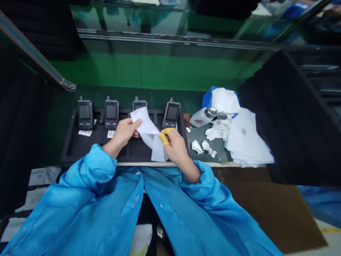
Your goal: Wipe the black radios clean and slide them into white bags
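Left grip (123, 132), right grip (176, 147) at edges of white wrapping (146, 122), over tray (80, 145)

The white sheet (145, 122) partly blocks one handheld device (139, 104); gaps separate all four; rightward, a bottle (200, 118) obstructs the tabletop (192, 100).

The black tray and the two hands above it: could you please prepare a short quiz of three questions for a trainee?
1. How many black devices are lined up at the black tray?
2. True or false: the right hand wears yellow finger covers.
3. What do the left hand and right hand both hold?
a) a bottle
b) a white sheet
c) a blue box

Key: 1. Four, one partly covered; 2. True; 3. b
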The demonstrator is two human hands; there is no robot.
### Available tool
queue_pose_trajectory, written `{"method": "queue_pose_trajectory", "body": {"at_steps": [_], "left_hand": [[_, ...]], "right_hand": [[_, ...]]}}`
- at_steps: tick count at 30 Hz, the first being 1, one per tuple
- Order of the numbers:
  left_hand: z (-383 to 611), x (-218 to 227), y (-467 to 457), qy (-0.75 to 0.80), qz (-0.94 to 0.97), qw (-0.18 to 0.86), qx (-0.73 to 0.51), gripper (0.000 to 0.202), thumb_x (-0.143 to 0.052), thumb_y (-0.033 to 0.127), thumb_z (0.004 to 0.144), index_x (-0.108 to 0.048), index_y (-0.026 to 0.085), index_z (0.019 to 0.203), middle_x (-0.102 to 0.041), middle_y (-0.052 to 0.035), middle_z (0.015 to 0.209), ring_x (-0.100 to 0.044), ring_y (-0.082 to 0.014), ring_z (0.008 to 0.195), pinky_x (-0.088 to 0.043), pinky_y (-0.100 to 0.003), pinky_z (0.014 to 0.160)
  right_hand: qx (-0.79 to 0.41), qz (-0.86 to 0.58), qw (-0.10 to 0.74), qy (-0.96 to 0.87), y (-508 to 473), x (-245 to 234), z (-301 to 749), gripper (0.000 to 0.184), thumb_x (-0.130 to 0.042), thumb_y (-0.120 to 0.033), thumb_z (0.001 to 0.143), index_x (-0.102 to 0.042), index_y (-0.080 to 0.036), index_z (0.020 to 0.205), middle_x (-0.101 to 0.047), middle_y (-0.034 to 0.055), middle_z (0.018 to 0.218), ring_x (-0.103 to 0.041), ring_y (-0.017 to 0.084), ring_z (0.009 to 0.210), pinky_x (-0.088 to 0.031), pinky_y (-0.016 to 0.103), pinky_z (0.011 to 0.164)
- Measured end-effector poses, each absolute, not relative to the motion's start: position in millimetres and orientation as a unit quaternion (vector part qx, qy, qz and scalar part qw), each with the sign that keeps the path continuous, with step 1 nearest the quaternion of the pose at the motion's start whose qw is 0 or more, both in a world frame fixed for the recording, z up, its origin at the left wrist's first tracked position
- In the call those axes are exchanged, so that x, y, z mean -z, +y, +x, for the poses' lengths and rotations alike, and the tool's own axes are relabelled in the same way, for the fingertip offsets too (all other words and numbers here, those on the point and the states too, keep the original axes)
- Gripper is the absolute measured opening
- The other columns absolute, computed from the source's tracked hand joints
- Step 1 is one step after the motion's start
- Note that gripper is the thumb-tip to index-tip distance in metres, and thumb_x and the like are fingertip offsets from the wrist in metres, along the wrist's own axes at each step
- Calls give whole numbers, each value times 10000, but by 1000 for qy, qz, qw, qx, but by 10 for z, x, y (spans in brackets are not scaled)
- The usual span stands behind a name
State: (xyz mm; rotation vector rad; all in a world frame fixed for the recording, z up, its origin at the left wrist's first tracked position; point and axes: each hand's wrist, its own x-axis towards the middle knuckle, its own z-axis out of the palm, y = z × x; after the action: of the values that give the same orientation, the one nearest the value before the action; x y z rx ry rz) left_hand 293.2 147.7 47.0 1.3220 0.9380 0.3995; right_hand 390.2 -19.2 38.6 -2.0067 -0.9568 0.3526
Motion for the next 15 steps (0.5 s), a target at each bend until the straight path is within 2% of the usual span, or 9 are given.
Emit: {"method": "queue_pose_trajectory", "body": {"at_steps": [3, 5, 7, 8, 9, 11, 13, 15], "left_hand": [[2837, -485, 1558, 419, 629, 623, -201, 286, -782, 313, 682, -605, 155, 842, -543, 52, 548, -460, -88, 434, -388, -209, 434], [2762, -511, 1585, 423, 703, 512, -255, 398, -782, 243, 659, -598, 156, 1001, -571, 27, 692, -537, -120, 593, -462, -241, 570], [2715, -558, 1562, 414, 764, 385, -313, 481, -768, 246, 666, -581, 151, 1099, -580, -22, 865, -576, -158, 765, -499, -295, 727], [2712, -588, 1526, 405, 775, 361, -324, 468, -755, 295, 688, -587, 151, 1101, -577, -41, 916, -581, -171, 803, -504, -318, 764], [2725, -621, 1478, 395, 772, 389, -312, 435, -732, 372, 720, -604, 153, 1073, -583, -54, 932, -589, -179, 807, -511, -333, 768], [2801, -691, 1355, 349, 730, 546, -215, 480, -662, 580, 748, -641, 151, 963, -624, -70, 889, -618, -192, 784, -528, -348, 747], [2917, -756, 1238, 274, 640, 713, -87, 631, -640, 742, 671, -657, 142, 866, -674, -87, 832, -653, -221, 802, -539, -371, 770], [3030, -805, 1166, 220, 553, 802, -47, 688, -727, 758, 547, -662, 136, 834, -711, -104, 835, -674, -257, 858, -537, -394, 820]], "right_hand": [[-220, -732, 591, -260, -256, -418, 4002, 136, -596, -373, 779, -576, -239, 762, -639, 3, 821, -591, 160, 779, -505, 322, 778], [-288, -648, 686, -164, -294, -478, 4066, 152, -653, -377, 733, -575, -248, 748, -645, -34, 777, -596, 136, 730, -518, 294, 756], [-358, -570, 735, -83, -314, -550, 4118, 147, -672, -370, 716, -594, -257, 769, -655, -51, 739, -615, 133, 699, -538, 291, 752], [-391, -545, 739, -56, -313, -582, 4134, 139, -659, -373, 728, -603, -258, 781, -658, -51, 718, -623, 136, 678, -549, 296, 743], [-421, -533, 733, -41, -303, -606, 4139, 133, -636, -381, 747, -610, -256, 786, -660, -45, 697, -629, 142, 652, -559, 303, 725], [-452, -539, 709, -47, -262, -626, 4113, 153, -576, -392, 790, -618, -246, 776, -664, -26, 658, -630, 153, 602, -571, 312, 676], [-453, -562, 687, -81, -212, -602, 4037, 195, -523, -389, 821, -626, -233, 768, -671, -2, 640, -633, 166, 582, -578, 321, 639], [-420, -615, 646, -168, -181, -545, 3937, 297, -431, -414, 870, -634, -215, 783, -681, 28, 643, -643, 184, 592, -578, 334, 611]]}}
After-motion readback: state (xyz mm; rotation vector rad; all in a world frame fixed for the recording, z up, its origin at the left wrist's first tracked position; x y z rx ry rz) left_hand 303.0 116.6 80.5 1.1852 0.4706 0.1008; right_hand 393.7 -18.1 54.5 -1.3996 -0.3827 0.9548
